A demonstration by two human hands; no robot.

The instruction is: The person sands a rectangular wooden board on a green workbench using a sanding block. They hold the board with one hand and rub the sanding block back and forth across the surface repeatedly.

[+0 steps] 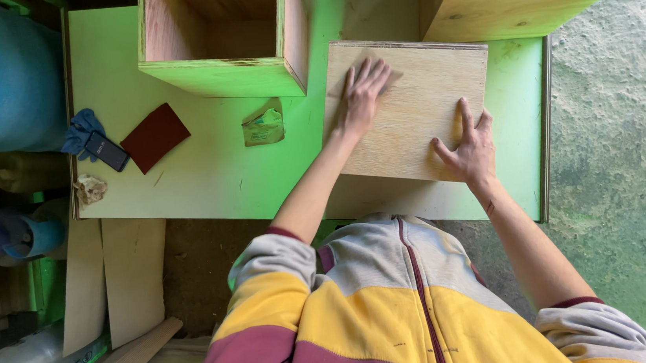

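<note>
Both hands lie flat on a square plywood panel [411,110] resting on the pale green worktop [212,176], so the step in hand looks like rubbing or steadying the board. The left hand [362,91] presses near the panel's far left corner, fingers spread, arm stretched forward. The right hand [468,148] sits nearer the body at the panel's near right edge, fingers splayed, nothing gripped. A dark red sandpaper sheet [154,136] lies well left of the left hand; fetching it would call for a sideways reach.

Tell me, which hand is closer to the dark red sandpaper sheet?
Left. The left hand lies on the plywood panel, nearer the sandpaper sheet. The right hand rests farther away.
</note>
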